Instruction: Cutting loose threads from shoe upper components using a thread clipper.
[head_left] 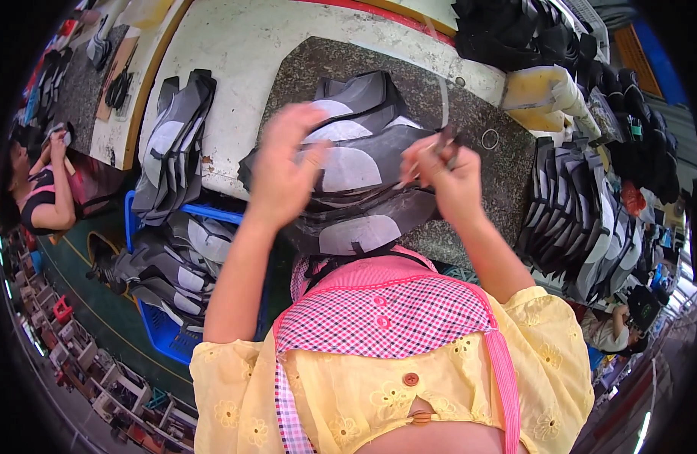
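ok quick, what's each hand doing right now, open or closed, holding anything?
Left hand: blurred, fingers curled on the grey and white cut pieces; firm grip or not cannot be told.
Right hand: closed on a small dark tool.

Stack of cut pieces (356, 181) at the near edge of the stone slab (492, 170): matt dark fabric with paler grey patches, smooth-looking. Slab is speckled granite-like, rough and dull. White bench top (235, 53) around it: painted, chipped and stained (rust marks at its near edge). Blue crate (163, 333): plastic, slight sheen. Apron (378, 314): woven checked cloth.
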Motion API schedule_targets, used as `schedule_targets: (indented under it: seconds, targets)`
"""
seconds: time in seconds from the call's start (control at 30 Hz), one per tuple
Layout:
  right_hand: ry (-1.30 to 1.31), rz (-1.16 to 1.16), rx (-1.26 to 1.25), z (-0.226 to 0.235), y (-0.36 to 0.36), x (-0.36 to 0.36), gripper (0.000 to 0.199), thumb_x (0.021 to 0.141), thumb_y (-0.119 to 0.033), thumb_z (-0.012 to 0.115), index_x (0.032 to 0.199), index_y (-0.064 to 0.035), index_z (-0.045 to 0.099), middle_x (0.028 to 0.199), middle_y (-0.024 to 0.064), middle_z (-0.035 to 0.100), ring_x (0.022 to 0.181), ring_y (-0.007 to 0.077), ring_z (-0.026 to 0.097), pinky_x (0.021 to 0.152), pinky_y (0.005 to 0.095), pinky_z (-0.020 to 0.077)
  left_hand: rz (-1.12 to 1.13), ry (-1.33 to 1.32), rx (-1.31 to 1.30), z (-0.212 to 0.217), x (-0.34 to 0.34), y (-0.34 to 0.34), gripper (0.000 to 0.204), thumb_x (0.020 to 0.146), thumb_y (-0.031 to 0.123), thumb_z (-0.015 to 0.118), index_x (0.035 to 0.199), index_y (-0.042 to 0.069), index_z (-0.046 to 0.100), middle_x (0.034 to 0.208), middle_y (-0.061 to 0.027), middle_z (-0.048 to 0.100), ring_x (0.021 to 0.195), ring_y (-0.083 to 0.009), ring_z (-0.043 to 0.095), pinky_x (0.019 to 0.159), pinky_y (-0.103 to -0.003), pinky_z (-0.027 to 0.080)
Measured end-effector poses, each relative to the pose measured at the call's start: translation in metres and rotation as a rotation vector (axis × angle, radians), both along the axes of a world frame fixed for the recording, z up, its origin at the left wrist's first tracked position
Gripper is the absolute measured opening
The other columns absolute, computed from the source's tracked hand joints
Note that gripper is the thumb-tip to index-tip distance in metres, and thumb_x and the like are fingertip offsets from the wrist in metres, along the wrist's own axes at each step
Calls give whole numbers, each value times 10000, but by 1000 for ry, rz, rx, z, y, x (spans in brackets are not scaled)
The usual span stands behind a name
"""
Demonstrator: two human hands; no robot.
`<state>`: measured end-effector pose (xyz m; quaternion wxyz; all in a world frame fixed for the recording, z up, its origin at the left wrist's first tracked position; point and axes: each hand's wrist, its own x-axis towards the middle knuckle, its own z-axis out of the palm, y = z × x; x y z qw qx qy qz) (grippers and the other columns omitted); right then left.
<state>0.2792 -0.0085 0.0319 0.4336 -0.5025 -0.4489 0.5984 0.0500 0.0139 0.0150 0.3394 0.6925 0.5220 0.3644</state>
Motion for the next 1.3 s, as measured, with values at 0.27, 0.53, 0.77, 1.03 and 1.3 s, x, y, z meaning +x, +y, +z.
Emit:
schedule_targets:
  seconds: [0.27, 0.53, 0.77, 1.03, 1.3]
  targets:
    - [-596, -199, 593, 12, 15, 7, 123, 782, -19, 599, 901, -16, 630, 730, 74, 608, 639, 105, 575, 549, 233, 444, -168, -395, -797, 19, 26, -58, 248, 875, 240, 534, 975, 26, 609, 936, -119, 632, 810, -196, 615, 720, -314, 463]
    - [-556, 731, 243, 10, 39, -41, 176, 680, -9, 634, 851, -47, 628, 777, 53, 631, 692, 106, 599, 598, 239, 458, -192, -170, -444, 21, -37, -40, 238, 852, 183, 530, 715, -4, 585, 660, -74, 533, 632, -150, 527, 600, -263, 409]
    - [-941, 467, 345, -24, 33, -69, 122, 695, -120, 642, 752, -52, 558, 645, 106, 573, 585, 241, 558, 531, 329, 418, 38, -169, -554, -102, -95, -3, 313, 834, 285, 555, 701, 4, 590, 603, -19, 541, 600, -92, 485, 579, -259, 389]
    - [-967, 414, 306, -31, 42, -76, 124, 687, -160, 625, 770, -88, 568, 674, 94, 590, 660, 299, 588, 559, 394, 444, 83, 31, -561, -106, -77, 10, 282, 824, 266, 585, 680, 24, 571, 548, -32, 508, 532, -86, 460, 522, -256, 371]
    - [-1019, 439, 337, -45, 48, -78, 134, 702, -180, 616, 793, -101, 558, 686, 96, 596, 655, 306, 593, 553, 410, 445, 264, 510, -506, -116, -88, 13, 351, 708, 345, 691, 633, 36, 543, 588, -120, 577, 584, -296, 571, 554, -376, 433]
